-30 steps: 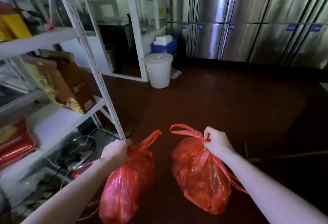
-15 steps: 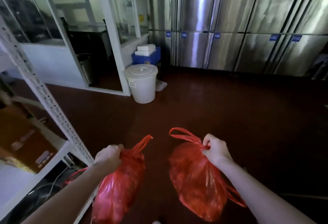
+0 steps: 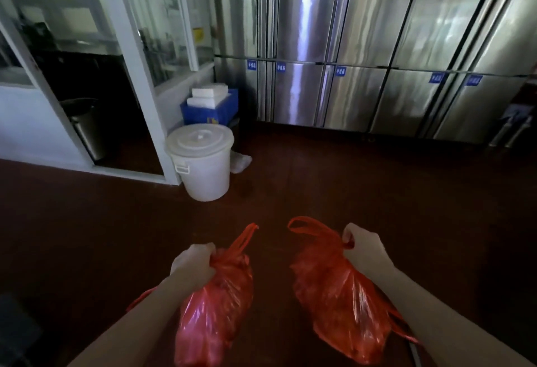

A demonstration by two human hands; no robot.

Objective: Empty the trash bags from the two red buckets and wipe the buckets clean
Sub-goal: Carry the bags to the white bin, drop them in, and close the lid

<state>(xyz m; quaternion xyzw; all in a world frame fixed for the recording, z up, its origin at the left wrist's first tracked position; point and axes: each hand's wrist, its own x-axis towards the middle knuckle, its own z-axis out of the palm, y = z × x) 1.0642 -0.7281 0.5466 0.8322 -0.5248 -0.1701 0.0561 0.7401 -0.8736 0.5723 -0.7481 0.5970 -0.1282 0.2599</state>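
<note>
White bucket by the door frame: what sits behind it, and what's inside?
Behind the white bucket stands a blue crate holding white blocks; what it rests on is hidden. The shut lid covers the bucket's contents.

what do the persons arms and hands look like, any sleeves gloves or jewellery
The left hand and right hand wear no gloves, and no watch, ring or wristband is visible. Both arms are bare to the frame edge, with no sleeve showing.
</note>
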